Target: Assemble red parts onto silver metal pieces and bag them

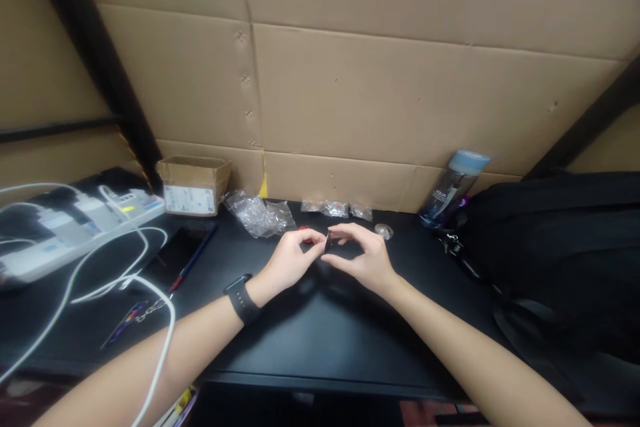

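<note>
Over the middle of the black table, my left hand (296,255) and my right hand (364,255) meet fingertip to fingertip. Between them they pinch a small thin dark piece (327,242), seen nearly edge-on; its kind is too small to make out. Something red (305,233) shows just behind my left fingers, partly covered by them. Beyond the hands lie several small clear packets (335,209) and a crumpled clear plastic bag (260,213). A small round clear item (384,231) rests just right of my right hand.
An open cardboard box (193,187) and a white power strip (85,233) with cables stand at left, near a dark phone-like slab (175,250), a pen (187,267) and a keychain (131,320). A blue-capped bottle (453,190) and black backpack (565,267) are at right. Cardboard walls the back.
</note>
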### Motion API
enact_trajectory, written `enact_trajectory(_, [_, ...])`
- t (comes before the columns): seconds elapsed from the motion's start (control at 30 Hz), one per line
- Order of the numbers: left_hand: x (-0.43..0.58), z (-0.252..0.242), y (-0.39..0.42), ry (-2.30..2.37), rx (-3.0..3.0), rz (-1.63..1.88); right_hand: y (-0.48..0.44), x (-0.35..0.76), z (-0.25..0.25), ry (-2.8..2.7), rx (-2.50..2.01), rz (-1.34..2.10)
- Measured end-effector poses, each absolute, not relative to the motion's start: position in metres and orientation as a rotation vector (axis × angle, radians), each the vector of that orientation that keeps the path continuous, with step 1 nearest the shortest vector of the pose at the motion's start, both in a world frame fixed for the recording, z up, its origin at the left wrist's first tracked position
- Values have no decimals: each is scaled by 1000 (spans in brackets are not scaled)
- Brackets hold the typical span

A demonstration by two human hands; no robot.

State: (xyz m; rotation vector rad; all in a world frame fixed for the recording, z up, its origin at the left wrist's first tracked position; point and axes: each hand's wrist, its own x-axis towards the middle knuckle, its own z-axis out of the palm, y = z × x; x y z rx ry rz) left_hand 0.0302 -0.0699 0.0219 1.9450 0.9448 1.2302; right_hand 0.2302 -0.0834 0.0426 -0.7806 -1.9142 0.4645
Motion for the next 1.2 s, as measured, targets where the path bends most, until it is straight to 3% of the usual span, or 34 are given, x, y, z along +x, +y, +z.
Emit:
enact_trajectory(0.2, [24,33,-78,1090,2455,1390,-88,221,44,-1523,-894,1091])
enact_trajectory(0.33, [22,35,-81,1082,2578,1477,-86,220,44,-1451,-896,1231])
enact_trajectory(0.47, [25,35,-77,1011,2322,1420,-84,224,43,-1550,-838,1053])
enact_trajectory(0.73, [31,27,-72,639,1535,1118,-84,231,47,-1949,-783,358])
enact_trajectory(1.2, [30,26,-72,560,1522,1150,-75,240,44,-2038,-697,126])
